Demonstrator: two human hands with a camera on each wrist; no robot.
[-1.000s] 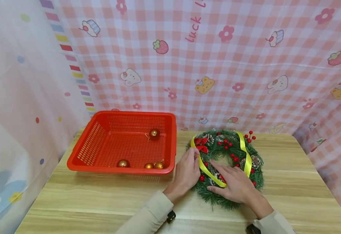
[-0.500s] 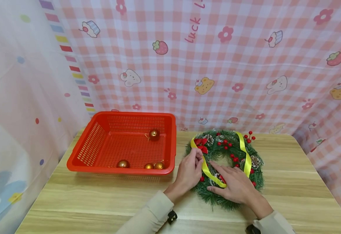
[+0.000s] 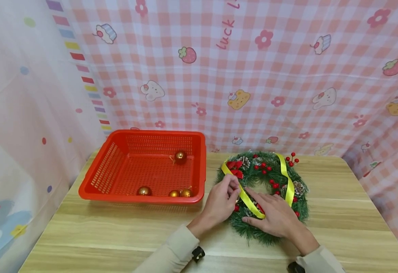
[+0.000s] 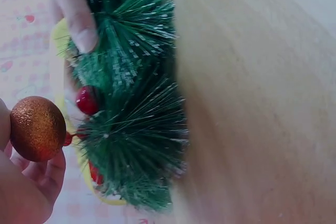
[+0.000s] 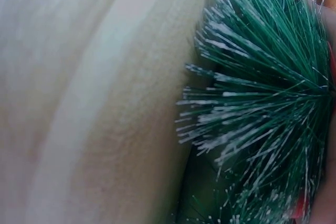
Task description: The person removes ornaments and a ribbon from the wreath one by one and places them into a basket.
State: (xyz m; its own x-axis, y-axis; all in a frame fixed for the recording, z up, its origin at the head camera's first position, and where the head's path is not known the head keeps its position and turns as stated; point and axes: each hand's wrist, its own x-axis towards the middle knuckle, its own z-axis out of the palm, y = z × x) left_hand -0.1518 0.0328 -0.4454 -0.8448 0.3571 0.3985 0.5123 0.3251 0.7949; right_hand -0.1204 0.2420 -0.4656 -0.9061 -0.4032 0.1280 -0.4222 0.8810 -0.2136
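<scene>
A green wreath point(image 3: 299, 208) with red berries, pinecones and a red bow point(image 3: 234, 167) lies at the right of the table. A yellow ribbon point(image 3: 250, 204) runs in a loop over it. My left hand point(image 3: 221, 201) is over the wreath's left side, fingers bent beside the ribbon. The left wrist view shows it holding a glittery copper Christmas ball point(image 4: 38, 128), mostly hidden by the hand in the head view. My right hand point(image 3: 275, 212) rests on the wreath's near right part, fingers extended, across the ribbon's lower end. Green needles point(image 5: 262, 87) fill much of the right wrist view.
A red plastic basket point(image 3: 141, 197) stands left of the wreath, with several gold and copper balls point(image 3: 180, 156) inside. A checked curtain point(image 3: 253, 76) hangs behind the wooden table point(image 3: 117, 231). A sprig of red berries point(image 3: 292, 159) sticks out at the wreath's back right.
My left hand has shifted slightly right and toward me along the ribbon, its fingers bending more. The ribbon's left strand has moved a little. My right hand stays in place.
</scene>
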